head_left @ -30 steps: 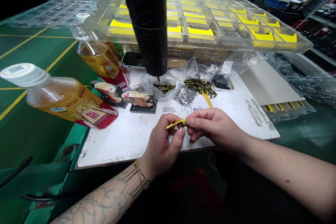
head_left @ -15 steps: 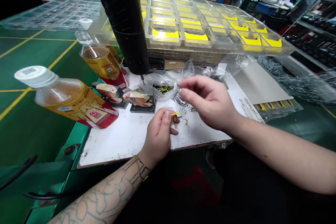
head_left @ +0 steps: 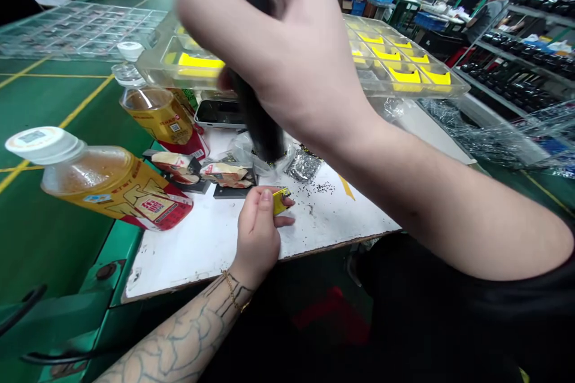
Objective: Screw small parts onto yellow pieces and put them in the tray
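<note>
My left hand [head_left: 258,233] rests over the white work board [head_left: 202,257], pinching a small yellow part [head_left: 281,200] between thumb and fingers. My right hand [head_left: 278,48] is raised high and blurred, wrapped around a black electric screwdriver [head_left: 263,131] that hangs above the board. The hand covers the tool's upper body, and its lower tip is hidden in front of a clear plastic bag [head_left: 242,152]. A spill of tiny black screws [head_left: 321,188] lies on the board to the right of the yellow part.
Two lying drink bottles [head_left: 112,185] sit left of the board, one further back [head_left: 162,116]. A clear tray [head_left: 193,66] with yellow parts stands behind, beside a phone [head_left: 220,112] and a silver bag [head_left: 304,166]. A co-worker [head_left: 485,12] stands among far shelves.
My right hand has risen from over the board onto the black screwdriver and now blocks much of the tray. My left hand keeps the yellow part, and the view has tilted slightly.
</note>
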A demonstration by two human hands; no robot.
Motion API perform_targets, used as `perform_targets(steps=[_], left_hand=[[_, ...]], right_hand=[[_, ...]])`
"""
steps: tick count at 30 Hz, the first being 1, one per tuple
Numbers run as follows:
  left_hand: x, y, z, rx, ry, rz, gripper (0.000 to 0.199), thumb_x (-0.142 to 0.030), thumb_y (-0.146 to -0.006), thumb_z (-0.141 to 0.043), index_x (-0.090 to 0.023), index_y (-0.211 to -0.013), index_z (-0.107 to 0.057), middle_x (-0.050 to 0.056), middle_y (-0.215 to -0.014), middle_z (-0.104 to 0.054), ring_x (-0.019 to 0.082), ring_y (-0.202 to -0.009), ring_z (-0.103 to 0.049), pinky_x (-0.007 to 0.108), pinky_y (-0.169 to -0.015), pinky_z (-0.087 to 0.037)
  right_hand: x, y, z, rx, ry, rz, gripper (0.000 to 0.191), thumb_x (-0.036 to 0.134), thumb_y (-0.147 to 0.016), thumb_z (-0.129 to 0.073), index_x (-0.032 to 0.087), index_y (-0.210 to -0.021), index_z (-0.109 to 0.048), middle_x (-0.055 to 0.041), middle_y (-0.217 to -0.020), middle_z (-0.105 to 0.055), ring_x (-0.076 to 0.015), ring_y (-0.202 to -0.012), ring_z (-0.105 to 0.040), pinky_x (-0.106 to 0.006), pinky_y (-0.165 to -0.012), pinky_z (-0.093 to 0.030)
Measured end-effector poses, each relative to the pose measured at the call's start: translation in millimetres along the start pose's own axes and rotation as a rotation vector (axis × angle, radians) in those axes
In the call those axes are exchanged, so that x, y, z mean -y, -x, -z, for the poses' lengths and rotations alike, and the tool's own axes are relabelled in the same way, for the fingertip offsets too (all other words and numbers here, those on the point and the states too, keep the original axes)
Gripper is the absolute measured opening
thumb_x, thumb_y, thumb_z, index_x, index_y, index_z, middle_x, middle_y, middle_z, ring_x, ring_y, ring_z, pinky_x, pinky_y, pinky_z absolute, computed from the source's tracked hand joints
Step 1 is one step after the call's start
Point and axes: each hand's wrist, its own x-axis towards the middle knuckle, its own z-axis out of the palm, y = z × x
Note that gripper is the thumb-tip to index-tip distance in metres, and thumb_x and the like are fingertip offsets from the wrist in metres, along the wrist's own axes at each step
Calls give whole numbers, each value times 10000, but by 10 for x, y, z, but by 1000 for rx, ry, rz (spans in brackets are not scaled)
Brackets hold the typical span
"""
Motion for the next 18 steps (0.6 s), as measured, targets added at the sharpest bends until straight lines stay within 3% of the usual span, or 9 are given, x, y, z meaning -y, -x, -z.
perform_targets(steps=[3,5,10,13,18], left_hand=[[0,-12,-4,-6,16,11,332,-522,-962,-524,-196,-1021,-539,35,-926,-617,194,-904,-681,261,-591,-620],[-8,-21,-6,7,11,18,319,-509,-963,-530,-194,-1013,-537,32,-889,-621,182,-862,-675,246,-575,-610],[-43,-37,-5,-18,0,24,316,-491,-960,-534,-189,-1048,-559,46,-838,-635,188,-822,-649,214,-501,-571],[-51,-40,8,-11,26,57,337,-492,-962,-506,-185,-1084,-569,61,-843,-640,202,-842,-639,215,-492,-560],[-32,-41,31,61,36,56,284,-374,-879,-612,-201,-1094,-547,40,-902,-621,190,-857,-615,217,-517,-553]], right_hand=[[-71,441,219,-10,-279,-314,219,157,-865,-579,184,-1083,-575,12,-869,-639,-90,-630,-569,-221,-591,-483],[-180,706,319,-50,-313,-444,354,136,-786,-639,204,-1129,-585,21,-751,-603,-121,-638,-564,-267,-642,-505],[-535,1014,304,-250,-286,-447,250,216,-764,-628,241,-1007,-578,50,-616,-511,-115,-509,-481,-286,-554,-455],[-636,1010,219,-231,-310,-482,243,352,-787,-670,245,-975,-560,56,-575,-492,-124,-497,-485,-307,-583,-484],[-639,1002,226,-134,-263,-516,253,354,-757,-648,248,-970,-562,52,-591,-508,-132,-505,-498,-332,-611,-505]])
